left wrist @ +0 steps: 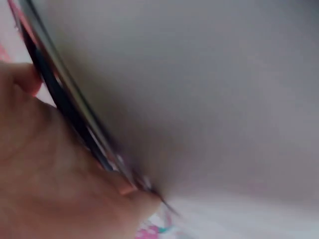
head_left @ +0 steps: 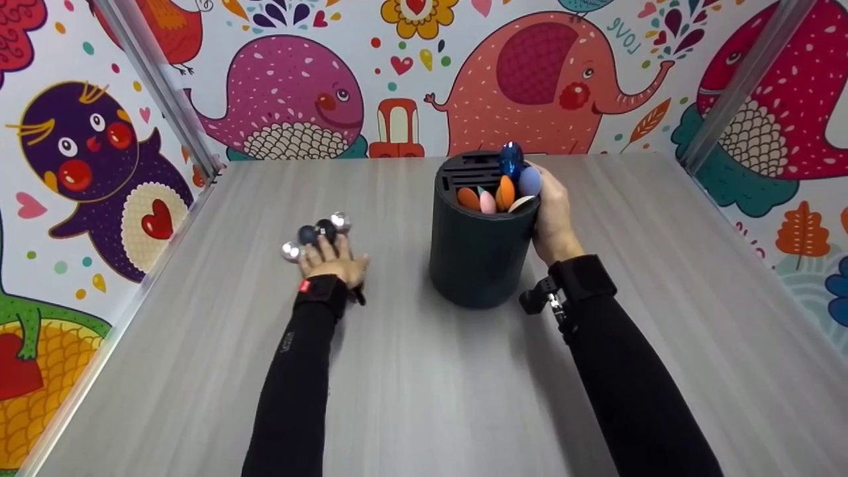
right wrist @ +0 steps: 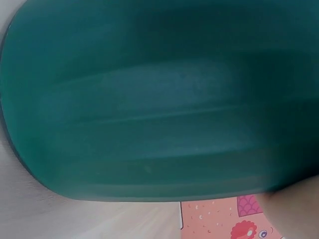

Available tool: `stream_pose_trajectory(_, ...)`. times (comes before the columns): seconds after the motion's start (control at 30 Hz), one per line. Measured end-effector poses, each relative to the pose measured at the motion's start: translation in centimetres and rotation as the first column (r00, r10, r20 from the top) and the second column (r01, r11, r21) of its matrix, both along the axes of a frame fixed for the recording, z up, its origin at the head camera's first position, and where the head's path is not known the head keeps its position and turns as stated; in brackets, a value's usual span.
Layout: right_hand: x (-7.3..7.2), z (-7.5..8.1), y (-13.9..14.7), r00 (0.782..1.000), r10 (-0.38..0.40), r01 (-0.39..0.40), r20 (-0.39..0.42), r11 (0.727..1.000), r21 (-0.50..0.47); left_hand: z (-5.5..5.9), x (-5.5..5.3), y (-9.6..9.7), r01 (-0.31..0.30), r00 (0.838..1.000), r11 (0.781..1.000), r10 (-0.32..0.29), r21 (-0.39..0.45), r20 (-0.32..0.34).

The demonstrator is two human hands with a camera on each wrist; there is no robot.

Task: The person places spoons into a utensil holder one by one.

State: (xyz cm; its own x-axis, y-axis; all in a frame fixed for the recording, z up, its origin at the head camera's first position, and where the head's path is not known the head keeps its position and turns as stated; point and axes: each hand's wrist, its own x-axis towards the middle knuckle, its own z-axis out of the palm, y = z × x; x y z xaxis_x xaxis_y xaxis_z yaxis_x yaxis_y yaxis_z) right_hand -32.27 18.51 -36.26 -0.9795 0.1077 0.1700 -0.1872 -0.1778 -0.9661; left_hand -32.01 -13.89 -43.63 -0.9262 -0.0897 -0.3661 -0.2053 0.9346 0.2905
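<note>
A dark green cylindrical utensil holder (head_left: 478,258) stands on the table, right of the middle. My right hand (head_left: 553,215) grips its right side near the rim; some fingers are hidden behind it. In the right wrist view the holder's green wall (right wrist: 149,114) fills most of the picture. To the left, my left hand (head_left: 333,265) lies palm down with spread, straight fingers over several round-ended shiny things (head_left: 324,230), silver and dark, perhaps spoons. The left wrist view shows thin, long edges (left wrist: 75,99) of metal and dark colour against the fingers, blurred.
Slots and several rounded coloured ends, orange (head_left: 505,193), pink, white and blue (head_left: 511,160), show at the holder's top. A grey wood-grain table (head_left: 397,371) lies beneath. Printed cartoon walls (head_left: 291,93) and metal posts (head_left: 165,86) border it.
</note>
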Motion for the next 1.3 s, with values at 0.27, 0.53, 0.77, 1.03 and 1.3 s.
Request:
stream_pose_trajectory(0.27,-0.1,-0.2,0.0,1.000,-0.017,0.017,0.008,1.000,0.016,-0.3,0.0,2.9,0.103,0.995,0.994,-0.103,-0.030,-0.002)
stream_pose_trajectory(0.53,-0.1,-0.2,0.2,1.000,-0.016,0.016,0.010,0.999,0.032,-1.2,0.1,4.5,0.207,0.978,0.976,-0.207,-0.066,0.003)
stream_pose_trajectory(0.77,-0.1,-0.3,0.1,1.000,-0.018,0.018,0.006,1.000,0.024,-2.7,0.3,4.3,0.249,0.967,0.963,-0.253,-0.102,-0.030)
stream_pose_trajectory(1.03,0.0,-0.4,0.0,1.000,-0.024,0.023,0.004,0.999,0.037,-1.2,2.2,4.3,0.307,0.950,0.939,-0.311,-0.157,0.000)
stream_pose_trajectory(1.3,0.0,-0.2,0.0,0.999,-0.036,0.036,0.001,0.999,0.030,0.4,1.5,4.3,0.291,0.955,0.952,-0.294,-0.098,-0.024)
